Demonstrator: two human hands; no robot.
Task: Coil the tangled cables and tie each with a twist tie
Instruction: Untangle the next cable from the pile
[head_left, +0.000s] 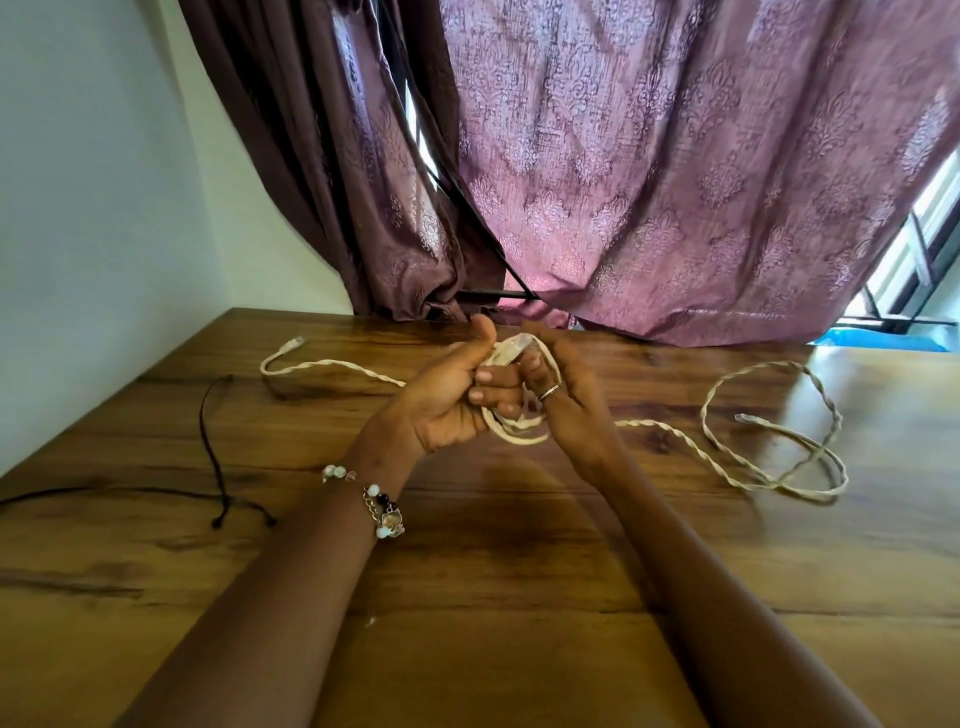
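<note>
The left hand (447, 395) and right hand (566, 400) both grip a small coil of white cable (519, 431) above the wooden table (493, 571).

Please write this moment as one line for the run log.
left hand: holds white cable coil | right hand: on coil | black cable: untouched | tie: none seen

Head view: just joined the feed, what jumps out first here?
Both hands meet at centre, the left hand and right hand gripping a small coil of cream twisted cable. Its loose length loops across the wooden table to the right, another end trailing left. A thin dark cord lies at far left.
</note>
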